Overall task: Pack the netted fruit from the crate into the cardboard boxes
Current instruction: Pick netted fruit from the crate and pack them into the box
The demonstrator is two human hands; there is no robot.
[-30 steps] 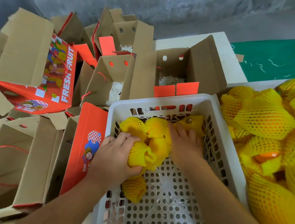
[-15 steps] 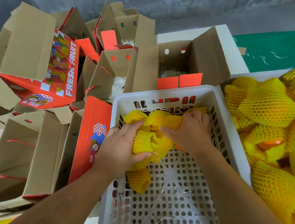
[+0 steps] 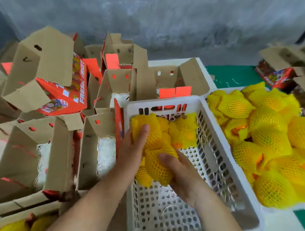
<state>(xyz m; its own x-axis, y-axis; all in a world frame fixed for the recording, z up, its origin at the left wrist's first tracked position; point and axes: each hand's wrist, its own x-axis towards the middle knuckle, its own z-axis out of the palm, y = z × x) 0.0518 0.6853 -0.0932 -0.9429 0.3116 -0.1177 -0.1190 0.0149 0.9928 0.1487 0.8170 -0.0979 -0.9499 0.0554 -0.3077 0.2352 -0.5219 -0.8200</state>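
A white perforated crate (image 3: 217, 161) stands in front of me with a bunch of yellow-netted fruit (image 3: 160, 141) at its far left end. My left hand (image 3: 133, 147) presses flat against the left side of the bunch, fingers straight. My right hand (image 3: 177, 168) cups the bunch from the lower right, fingers curled under a netted fruit. The bunch is lifted off the crate floor between both hands. Open cardboard boxes (image 3: 94, 146) with white shredded padding stand just left of the crate.
A large heap of netted fruit (image 3: 270, 149) lies right of the crate. Many open red-and-brown boxes (image 3: 43, 75) crowd the left and back. More boxes (image 3: 297, 73) sit at the far right on a green mat. A grey wall rises behind.
Both hands have gathered the netted fruit and raised it toward the crate's left wall. My right hand shifted from the top of the bunch to underneath it. The view tilted up.
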